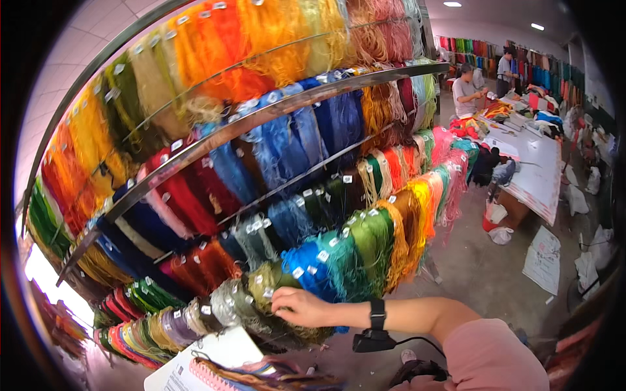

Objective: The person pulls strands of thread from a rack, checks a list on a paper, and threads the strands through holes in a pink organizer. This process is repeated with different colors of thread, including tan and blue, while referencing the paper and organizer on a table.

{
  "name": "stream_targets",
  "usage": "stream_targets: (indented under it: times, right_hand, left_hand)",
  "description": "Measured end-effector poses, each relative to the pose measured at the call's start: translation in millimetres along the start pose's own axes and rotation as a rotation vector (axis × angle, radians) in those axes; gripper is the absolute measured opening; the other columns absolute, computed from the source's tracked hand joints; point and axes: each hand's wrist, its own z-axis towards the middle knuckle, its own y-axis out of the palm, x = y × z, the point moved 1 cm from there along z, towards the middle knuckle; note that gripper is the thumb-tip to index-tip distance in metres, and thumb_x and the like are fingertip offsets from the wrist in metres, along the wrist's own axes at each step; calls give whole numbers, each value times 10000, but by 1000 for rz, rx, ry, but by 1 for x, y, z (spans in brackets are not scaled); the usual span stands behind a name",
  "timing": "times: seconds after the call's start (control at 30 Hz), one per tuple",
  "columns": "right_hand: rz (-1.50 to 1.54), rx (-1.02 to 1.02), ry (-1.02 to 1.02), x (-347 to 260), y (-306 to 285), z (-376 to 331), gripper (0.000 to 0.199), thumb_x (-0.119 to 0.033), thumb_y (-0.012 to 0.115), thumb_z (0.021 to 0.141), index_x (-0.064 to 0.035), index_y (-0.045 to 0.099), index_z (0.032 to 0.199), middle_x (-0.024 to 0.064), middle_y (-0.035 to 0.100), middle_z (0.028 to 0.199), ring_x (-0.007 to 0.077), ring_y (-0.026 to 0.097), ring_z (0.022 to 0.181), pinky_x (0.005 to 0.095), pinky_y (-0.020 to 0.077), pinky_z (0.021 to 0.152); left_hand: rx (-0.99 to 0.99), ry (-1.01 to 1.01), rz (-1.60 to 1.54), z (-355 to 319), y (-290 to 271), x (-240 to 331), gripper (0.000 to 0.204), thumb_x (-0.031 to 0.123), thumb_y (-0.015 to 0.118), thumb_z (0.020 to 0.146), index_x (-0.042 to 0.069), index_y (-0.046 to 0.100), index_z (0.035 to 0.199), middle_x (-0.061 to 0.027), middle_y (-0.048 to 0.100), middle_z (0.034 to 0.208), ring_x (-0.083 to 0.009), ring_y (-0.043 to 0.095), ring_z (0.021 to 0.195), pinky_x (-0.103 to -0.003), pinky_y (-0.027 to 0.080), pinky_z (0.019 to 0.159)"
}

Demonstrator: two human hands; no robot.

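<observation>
My right hand (298, 307) reaches in from the right across the lowest bar of a thread rack. Its fingers are curled and closed on an olive-green thread skein (264, 279), which carries a small white tag. Bright blue skeins (306, 267) hang just to the right of it, and pale grey skeins (228, 301) to the left. My left hand is out of view. At the lower edge are a white sheet (228, 348), a pink strip with a row of holes (212, 376) and a bundle of mixed-colour threads (274, 379).
Tiers of tagged skeins on metal bars (274, 107) fill the left and middle. To the far right, a long white table (535, 173) holds threads and cloth, with two people (466, 94) near it. A white sack (542, 260) and bags lie on the floor.
</observation>
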Motion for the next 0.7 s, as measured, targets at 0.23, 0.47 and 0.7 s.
stream_targets:
  times: [0.23,0.47,0.7]
  right_hand:
    - [-4,246,13,65,-156,12,82,-75,517,705,-4,555,722,114,555,732,259,545,691,317,431,614]
    - [-57,441,75,106,-256,39,92,-68,515,721,-5,565,766,125,571,756,236,569,714,293,440,634]
    - [-24,743,79,101,-341,99,127,-34,487,777,51,561,835,64,596,735,112,571,680,219,451,621]
  left_hand:
    - [-183,404,252,119,-9,209,246,124,560,682,-17,518,878,-191,535,906,-343,513,805,-384,430,679]
    - [-1,882,265,240,24,314,221,133,556,706,-22,505,856,-177,535,881,-323,523,813,-351,437,699]
    - [420,1178,386,348,42,389,189,33,451,654,-22,494,829,-131,510,912,-266,499,853,-332,410,722]
